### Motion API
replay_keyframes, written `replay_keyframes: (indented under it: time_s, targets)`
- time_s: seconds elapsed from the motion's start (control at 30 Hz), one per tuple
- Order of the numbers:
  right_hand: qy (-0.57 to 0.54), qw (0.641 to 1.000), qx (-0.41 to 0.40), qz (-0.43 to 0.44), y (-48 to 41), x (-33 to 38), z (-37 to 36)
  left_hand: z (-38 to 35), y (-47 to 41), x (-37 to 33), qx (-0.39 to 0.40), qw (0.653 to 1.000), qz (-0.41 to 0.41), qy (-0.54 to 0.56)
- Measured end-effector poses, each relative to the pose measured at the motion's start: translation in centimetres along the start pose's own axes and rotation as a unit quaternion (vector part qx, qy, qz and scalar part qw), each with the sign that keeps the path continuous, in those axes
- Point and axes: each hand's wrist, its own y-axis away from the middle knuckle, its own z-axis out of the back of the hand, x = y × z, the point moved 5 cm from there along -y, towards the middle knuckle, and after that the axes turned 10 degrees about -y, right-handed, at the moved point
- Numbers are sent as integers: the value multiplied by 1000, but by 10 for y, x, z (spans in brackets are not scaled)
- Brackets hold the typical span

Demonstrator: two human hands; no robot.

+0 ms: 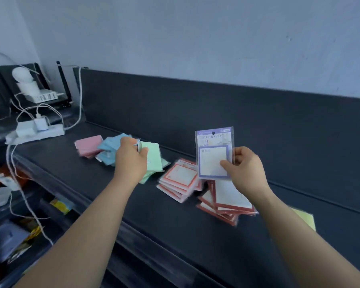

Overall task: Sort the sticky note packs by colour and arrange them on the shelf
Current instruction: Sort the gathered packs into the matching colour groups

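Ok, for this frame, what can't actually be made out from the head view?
- What the left hand grips: its fingers cover the item over the green packs.
- Small print on the purple-bordered pack in the right hand: too small below "UNIVERSITY".
- Yellow pack: mostly hidden behind the right forearm.
- Red-bordered packs: count unclear, overlapping and blurred.
- Lower shelf items, bottom left: blurred, cut by the edge.

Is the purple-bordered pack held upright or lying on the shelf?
Held upright, off the shelf. The right hand pinches the purple-bordered pack by its lower right corner, header end up, above the red-bordered packs.
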Motion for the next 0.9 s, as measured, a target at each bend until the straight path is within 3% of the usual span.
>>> replay_keyframes:
  time_s: [0.23, 0.5, 0.67, 0.9]
  targets:
    - [-3, 998, -53, -38, -4, -3, -21, -27, -46, 12, 54, 991, -75, -100]
    - [2, 994, -98, -48, 5, -3, -30, -34, -55, 15, 54, 946, -205, -245]
    - [6, 990, -130, -53, 19, -3, -17, -26, -31, -11, 34, 948, -268, -168]
    - [32, 982, -176, -68, 47, -9, 39, -52, 52, -62, 126, 926, -351, -56]
